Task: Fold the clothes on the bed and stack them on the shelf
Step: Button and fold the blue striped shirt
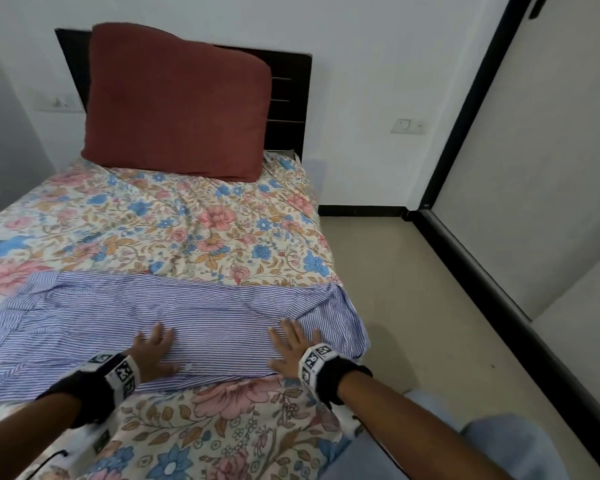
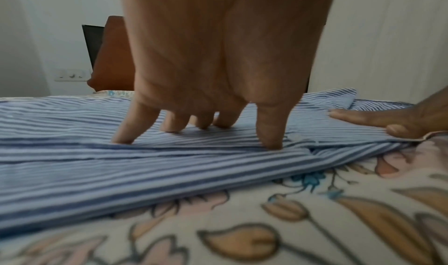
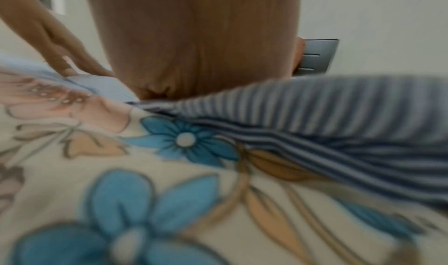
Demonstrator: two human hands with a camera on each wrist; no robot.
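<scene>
A blue-and-white striped shirt lies spread flat across the near part of the bed, its collar end at the left and its hem end drooping over the bed's right edge. My left hand rests flat on the shirt's middle with fingers spread; in the left wrist view the fingertips press into the striped cloth. My right hand lies flat on the shirt nearer the right edge, also open. In the right wrist view the palm hides the fingers, and the striped fabric bunches at the right.
The bed wears a floral sheet. A dark red pillow leans on the black headboard. Beige floor runs along the bed's right side, bounded by a black-framed sliding door. No shelf shows.
</scene>
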